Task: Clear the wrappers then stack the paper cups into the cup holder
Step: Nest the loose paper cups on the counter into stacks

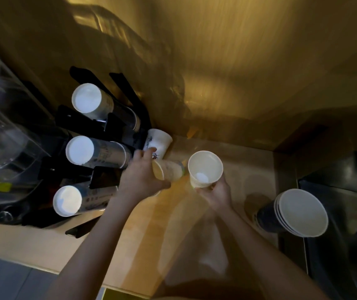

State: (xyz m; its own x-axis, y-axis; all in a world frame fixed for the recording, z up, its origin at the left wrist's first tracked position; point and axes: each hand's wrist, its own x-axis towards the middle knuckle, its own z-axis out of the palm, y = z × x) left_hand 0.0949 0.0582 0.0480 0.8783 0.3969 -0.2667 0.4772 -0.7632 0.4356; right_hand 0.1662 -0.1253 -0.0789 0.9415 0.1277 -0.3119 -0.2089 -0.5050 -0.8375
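My left hand (139, 176) grips a white paper cup (170, 172) lying sideways, its mouth turned toward me. My right hand (216, 191) holds a second white paper cup (204, 168) upright from below, its opening facing up. Another printed white cup (158, 141) stands inverted just behind my left hand, beside the black cup holder (106, 126). The holder carries three rows of stacked cups, their white bases (86, 100) facing me. A short stack of dark-walled cups (292, 213) stands at the right on the wooden counter (142, 234). No wrappers are visible.
A clear plastic container (4, 131) fills the far left. A brass-coloured wall (238, 72) rises behind the counter. A dark metal appliance (335, 174) borders the counter on the right. A grey floor strip (10, 278) shows at the lower left.
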